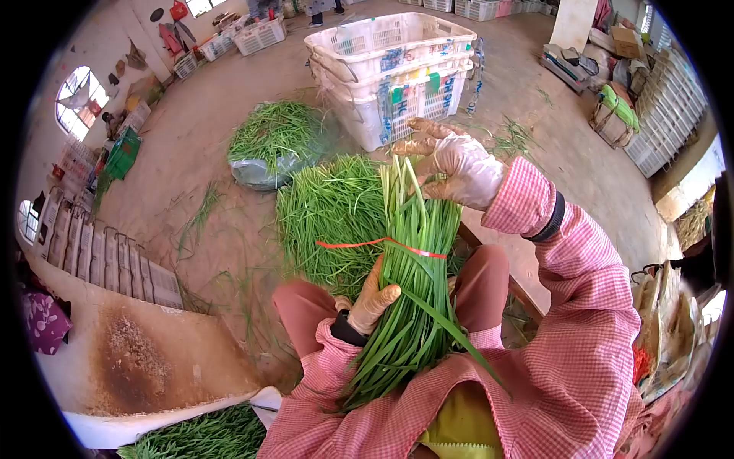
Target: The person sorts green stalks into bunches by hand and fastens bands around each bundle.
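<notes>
Green leaf bundle (417, 298), red-tied, is held on the near side of the stacked crates (419, 107), clamped by the left hand (371, 304), fingers partly hidden; the right hand's (466, 170) fingers are spread. Leaves could be shed if the tie (430, 253) were slack.

The checked sleeves (585, 264) are showing pink and white. A red band (420, 252) is crossing green leaves (413, 306). Crates (359, 115) are showing white.
</notes>
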Available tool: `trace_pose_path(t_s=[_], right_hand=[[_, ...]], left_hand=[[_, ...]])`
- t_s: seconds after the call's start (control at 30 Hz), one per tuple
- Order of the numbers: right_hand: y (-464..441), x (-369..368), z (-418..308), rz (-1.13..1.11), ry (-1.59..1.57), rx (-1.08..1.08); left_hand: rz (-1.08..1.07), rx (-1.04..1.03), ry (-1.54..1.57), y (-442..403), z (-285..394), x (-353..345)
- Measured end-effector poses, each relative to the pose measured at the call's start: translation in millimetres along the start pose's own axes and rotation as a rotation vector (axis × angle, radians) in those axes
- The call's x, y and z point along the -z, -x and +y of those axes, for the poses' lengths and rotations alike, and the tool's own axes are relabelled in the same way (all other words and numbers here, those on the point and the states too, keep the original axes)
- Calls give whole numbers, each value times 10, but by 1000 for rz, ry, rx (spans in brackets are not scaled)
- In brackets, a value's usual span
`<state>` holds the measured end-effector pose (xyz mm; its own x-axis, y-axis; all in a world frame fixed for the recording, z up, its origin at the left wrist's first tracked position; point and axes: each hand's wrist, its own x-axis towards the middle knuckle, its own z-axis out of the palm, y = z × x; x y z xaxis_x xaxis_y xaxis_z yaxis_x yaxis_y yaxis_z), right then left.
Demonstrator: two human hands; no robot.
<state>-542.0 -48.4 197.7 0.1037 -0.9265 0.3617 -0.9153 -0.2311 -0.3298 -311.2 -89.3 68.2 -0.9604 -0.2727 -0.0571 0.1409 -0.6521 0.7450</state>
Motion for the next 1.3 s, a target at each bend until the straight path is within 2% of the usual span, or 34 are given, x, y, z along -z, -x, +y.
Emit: trace_pose_path(t_s=[0.1, 0.13, 0.17, 0.23, 0.3, 0.37, 0.43, 0.5, 0.53, 0.57, 0.6, 0.63, 0.67, 0.7, 0.73, 0.77, 0.8, 0.83, 0.9, 0.93, 0.97, 1.0, 1.07, 1.13, 1.2, 1.23, 1.3], right_hand=[[38, 146, -135, -31, 95, -104], [37, 128, -67, 87, 196, 18], [-28, 156, 55, 205, 72, -42], [-83, 511, 218, 353, 467, -312], [-27, 1035, 475, 661, 539, -749], [243, 1424, 1162, 206, 896, -1070], [357, 1086, 919, 110, 778, -1045], [444, 557, 377, 346, 580, -326], [405, 417, 243, 191, 436, -212], [352, 345, 180, 67, 382, -234], [298, 274, 117, -55, 328, -259], [235, 243, 92, -159, 369, -410], [63, 289, 243, -165, 371, -893], [-84, 495, 438, -219, 458, -1151], [141, 635, 477, 297, 401, -1081], [171, 770, 632, 359, 305, -1235], [343, 854, 670, 134, 547, -980], [274, 746, 384, 148, 377, -1036], [291, 405, -243, -62, -209, -798], [290, 211, -413, -166, -244, -648], [269, -24, -545, -210, -176, -560], [217, -248, -612, -274, -129, -562], [190, -524, -660, -179, 14, -534], [211, -608, -682, -159, 94, -495], [316, -703, -613, -54, -499, -311], [332, -530, -829, -273, -867, -403], [516, -548, -1042, -425, -831, -13]], left_hand=[[-53, 29, 20, -35, -56, 112], [-90, 63, -1, -48, -60, 163], [-98, 73, -4, -38, -55, 179], [-113, 136, 15, 13, -82, 196], [-124, 165, 63, 89, -121, 195], [-97, 199, 101, 136, -176, 276], [-96, 170, 110, 118, -109, 233], [-90, 150, 132, 80, -139, 234], [-118, 198, 146, 74, -163, 297], [-144, 251, 154, 90, -153, 315], [-122, 193, 131, 106, -159, 274], [-118, 197, 124, 102, -141, 240], [-92, 139, 110, 100, -134, 215], [-56, 83, 101, 134, -142, 209], [-36, 68, 78, 147, -136, 245], [-30, 73, 29, 161, -96, 370], [10, 18, -74, 128, 21, 360], [37, -38, -183, 43, 147, 344], [156, -202, -278, -130, 246, 349], [192, -248, -264, -196, 358, 212], [201, -296, -281, -253, 436, 118], [234, -328, -271, -293, 422, 128], [276, -366, -269, -301, 416, 232], [317, -294, -202, -234, 402, 362], [343, -298, -202, -158, 259, 511], [362, -300, -199, -145, 208, 544], [397, -282, -200, -167, 206, 509]])
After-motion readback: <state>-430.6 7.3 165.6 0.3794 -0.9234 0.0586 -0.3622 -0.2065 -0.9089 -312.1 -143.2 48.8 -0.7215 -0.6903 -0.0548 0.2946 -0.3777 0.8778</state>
